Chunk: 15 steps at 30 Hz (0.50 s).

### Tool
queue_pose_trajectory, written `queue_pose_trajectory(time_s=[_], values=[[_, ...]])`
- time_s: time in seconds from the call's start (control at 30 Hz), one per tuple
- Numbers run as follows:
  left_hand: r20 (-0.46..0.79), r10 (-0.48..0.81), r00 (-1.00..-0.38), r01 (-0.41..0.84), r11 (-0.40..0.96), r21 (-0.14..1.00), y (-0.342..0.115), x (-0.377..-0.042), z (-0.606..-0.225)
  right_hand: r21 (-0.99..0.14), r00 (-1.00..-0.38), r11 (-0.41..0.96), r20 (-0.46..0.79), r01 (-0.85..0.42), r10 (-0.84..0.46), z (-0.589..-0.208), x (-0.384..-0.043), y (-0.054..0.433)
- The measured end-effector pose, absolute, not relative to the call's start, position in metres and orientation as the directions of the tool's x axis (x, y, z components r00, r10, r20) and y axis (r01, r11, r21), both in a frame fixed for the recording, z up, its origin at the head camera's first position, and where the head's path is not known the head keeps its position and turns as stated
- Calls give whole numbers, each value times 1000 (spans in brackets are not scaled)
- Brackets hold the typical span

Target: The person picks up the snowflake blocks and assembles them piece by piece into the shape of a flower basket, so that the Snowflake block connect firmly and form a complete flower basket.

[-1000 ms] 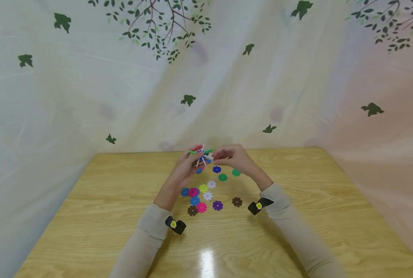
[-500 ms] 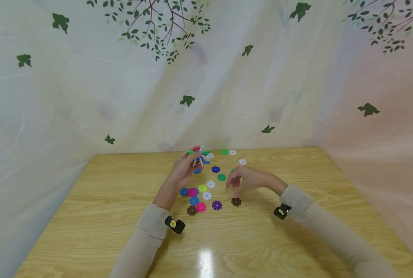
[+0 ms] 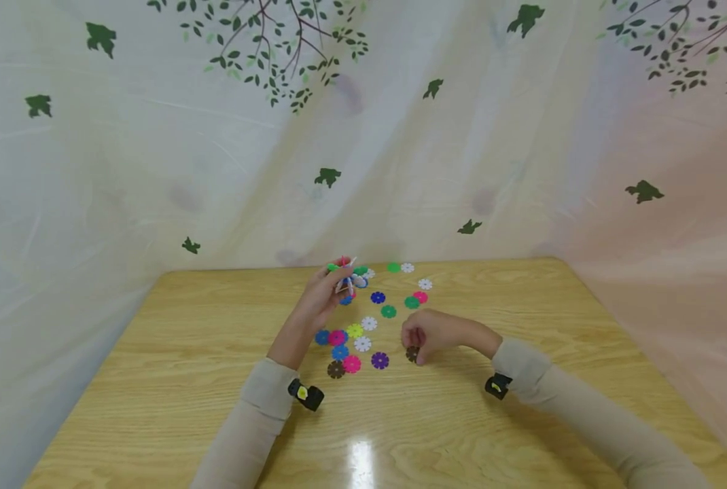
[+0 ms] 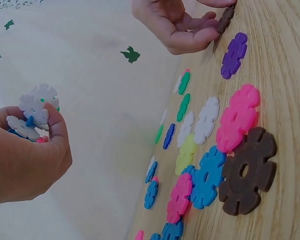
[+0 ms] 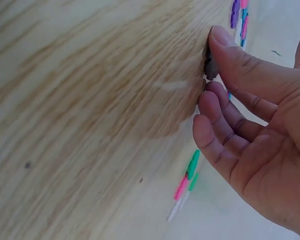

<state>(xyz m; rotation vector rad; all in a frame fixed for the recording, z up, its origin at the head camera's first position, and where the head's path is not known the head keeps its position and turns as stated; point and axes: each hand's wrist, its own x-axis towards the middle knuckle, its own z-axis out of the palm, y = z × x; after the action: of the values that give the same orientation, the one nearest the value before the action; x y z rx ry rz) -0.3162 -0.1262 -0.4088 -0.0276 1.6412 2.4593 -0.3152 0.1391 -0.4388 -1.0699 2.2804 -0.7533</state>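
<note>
My left hand [image 3: 319,299] is raised over the far part of the table, holding a cluster of interlocked snowflake discs [image 4: 34,107], white, blue, green and pink. Fingers and thumb wrap its near side, hiding part of it. Lower and to the right, my right hand [image 3: 439,331] pinches a brown snowflake disc [image 3: 411,353] between thumb and fingers, close to the tabletop. That brown disc [image 5: 210,64] shows edge-on in the right wrist view, under the thumb tip. To its left lies a purple disc [image 3: 380,360] flat on the table.
Loose discs spread over the middle of the wooden table [image 3: 155,407]: another brown disc [image 3: 335,369], a pink disc [image 3: 352,364], a yellow disc [image 3: 355,330], a dark blue disc [image 3: 378,297] and several more. A printed curtain [image 3: 247,170] hangs behind the table's far edge.
My right hand has left the cluster, come down toward the near right and taken the brown disc in its fingertips. My left hand keeps holding the cluster in nearly the same spot.
</note>
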Motion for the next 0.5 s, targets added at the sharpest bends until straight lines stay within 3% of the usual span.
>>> queue_pose_trajectory(time_s=[0.2,0.5], values=[[-131,138,-982,-173,-358,918,-127,-316,-409,-674,-594,529,-163,-516,-787,-440,-319,135],[-131,137,-982,-170,-334,927,-126,-315,-409,-590,-742,611,-31,-527,-669,-430,-334,122]])
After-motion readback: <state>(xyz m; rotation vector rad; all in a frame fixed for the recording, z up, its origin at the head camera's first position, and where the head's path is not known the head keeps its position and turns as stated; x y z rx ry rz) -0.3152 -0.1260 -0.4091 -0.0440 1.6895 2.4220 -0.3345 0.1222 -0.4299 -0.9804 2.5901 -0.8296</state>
